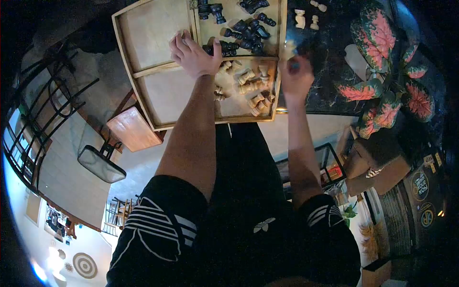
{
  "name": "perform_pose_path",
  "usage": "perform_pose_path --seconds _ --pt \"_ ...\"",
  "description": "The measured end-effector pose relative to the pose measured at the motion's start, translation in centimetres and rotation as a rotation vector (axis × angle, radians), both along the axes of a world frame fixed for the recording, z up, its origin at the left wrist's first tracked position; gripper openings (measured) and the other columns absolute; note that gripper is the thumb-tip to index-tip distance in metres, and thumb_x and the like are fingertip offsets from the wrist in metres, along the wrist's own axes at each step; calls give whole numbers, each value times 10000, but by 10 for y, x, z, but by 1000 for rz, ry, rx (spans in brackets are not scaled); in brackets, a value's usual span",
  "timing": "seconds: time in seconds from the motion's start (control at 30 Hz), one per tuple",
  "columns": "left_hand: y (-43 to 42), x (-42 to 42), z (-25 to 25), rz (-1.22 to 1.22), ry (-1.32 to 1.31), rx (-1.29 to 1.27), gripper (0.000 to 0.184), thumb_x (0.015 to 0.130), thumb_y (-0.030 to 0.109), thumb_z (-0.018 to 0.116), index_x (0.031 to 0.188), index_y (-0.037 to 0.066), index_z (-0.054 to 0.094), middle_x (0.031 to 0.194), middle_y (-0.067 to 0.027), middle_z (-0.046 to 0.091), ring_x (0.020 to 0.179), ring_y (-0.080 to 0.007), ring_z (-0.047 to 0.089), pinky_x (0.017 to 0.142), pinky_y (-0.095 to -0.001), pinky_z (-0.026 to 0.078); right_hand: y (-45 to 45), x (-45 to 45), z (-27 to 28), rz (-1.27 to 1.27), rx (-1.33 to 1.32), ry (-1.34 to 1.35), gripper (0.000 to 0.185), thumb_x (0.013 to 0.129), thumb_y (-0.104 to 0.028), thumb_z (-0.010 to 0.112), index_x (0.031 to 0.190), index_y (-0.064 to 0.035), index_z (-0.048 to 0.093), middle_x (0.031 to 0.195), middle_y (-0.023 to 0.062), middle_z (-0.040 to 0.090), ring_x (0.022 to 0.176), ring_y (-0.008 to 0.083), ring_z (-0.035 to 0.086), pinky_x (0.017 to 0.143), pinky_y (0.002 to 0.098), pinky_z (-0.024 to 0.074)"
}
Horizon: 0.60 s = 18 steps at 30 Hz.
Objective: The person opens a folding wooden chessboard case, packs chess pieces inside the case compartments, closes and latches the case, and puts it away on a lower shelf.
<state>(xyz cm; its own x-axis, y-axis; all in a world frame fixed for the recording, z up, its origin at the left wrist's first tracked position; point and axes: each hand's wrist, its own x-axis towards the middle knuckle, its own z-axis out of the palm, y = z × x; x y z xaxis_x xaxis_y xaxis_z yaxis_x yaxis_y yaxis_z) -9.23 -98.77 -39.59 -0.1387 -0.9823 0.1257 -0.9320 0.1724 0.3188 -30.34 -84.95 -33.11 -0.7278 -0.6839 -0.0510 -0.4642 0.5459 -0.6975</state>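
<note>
My left hand (195, 56) rests palm down on the open wooden chess box (138, 71), over its inner divider. Its fingers are bent and its thumb is spread toward the dark chess pieces (251, 33) in the upper right compartment. Beneath that, the lower right compartment holds several light chess pieces (253, 86), most lying on their sides. Just past the box's right edge is my right hand (297, 79), blurred, with its fingers curled. A smeared pale shape at its fingertips looks like a light chess piece (290, 47).
On the dark marbled table (330, 57) are three light chess pieces (314, 22) beyond my right hand. A plant with pink and green leaves (377, 38) stands farther right. A wooden-seated chair (134, 129) is at the lower left of the box.
</note>
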Motion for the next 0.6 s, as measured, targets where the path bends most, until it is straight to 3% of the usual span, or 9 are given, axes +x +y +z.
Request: perform_pose_path --seconds 0.03,0.1,0.17,0.23,0.33,0.43,0.47,0.53,0.6 --pt "0 1 1 -1 -3 3 852 794 557 649 1336 -82 496 1457 -244 410 1407 -437 298 1102 -607 279 10 26 14 -35 -16 -243 308 754 -213 823 943 -9 690 874 181 693 722 311 695 637 406 553" --pt "0 -1 1 6 19 -17 847 794 558 654 1329 -81 502 1451 -240 416 1409 -438 298 1103 -610 283 42 70 16 52 229 -374 303 769 -211 809 956 -21 666 892 172 682 750 288 703 640 369 559" --pt "0 -1 0 -2 14 -3 867 817 597 636 1351 -69 480 1465 -238 403 1424 -427 289 1115 -605 266 51 104 34 263 245 -312 309 775 -212 793 960 -24 633 898 169 670 756 304 700 669 389 571" --pt "2 2 -1 -6 7 14 888 840 636 618 1373 -56 458 1479 -236 390 1440 -417 281 1128 -600 249 71 129 14 348 345 -258 320 793 -169 805 1014 -25 624 946 140 657 674 270 689 597 365 566" --pt "1 1 -2 -4 11 8 886 839 634 618 1373 -55 460 1463 -236 405 1433 -416 296 1126 -600 257 63 135 13 347 268 -185 333 837 -201 771 1061 -29 593 968 161 631 873 321 679 725 410 561" --pt "0 0 -3 4 -15 -19 890 840 638 619 1381 -51 459 1455 -220 420 1427 -416 307 1120 -599 272 42 110 22 248 272 -251 297 855 -144 751 1090 -34 604 953 165 619 898 337 658 767 427 542" --pt "1 0 -2 8 -19 -18 885 839 639 621 1377 -46 465 1453 -210 424 1425 -410 313 1115 -599 282 30 90 24 261 139 -183 283 859 -128 736 1093 -26 613 955 158 623 871 333 655 757 426 536" --pt "1 -2 1 13 -16 -22 879 838 640 623 1374 -40 471 1452 -200 428 1423 -405 319 1110 -599 291 6 38 4 115 121 -185 305 860 -139 705 1111 -14 585 1075 223 596 939 393 625 814 452 536" --pt "0 -1 0 18 -48 -16 870 836 639 632 1379 -23 474 1451 -186 432 1416 -392 333 1102 -595 305 -30 -20 1 47 57 114 309 854 -128 706 1106 9 589 1066 225 603 1065 406 567 921 457 494"
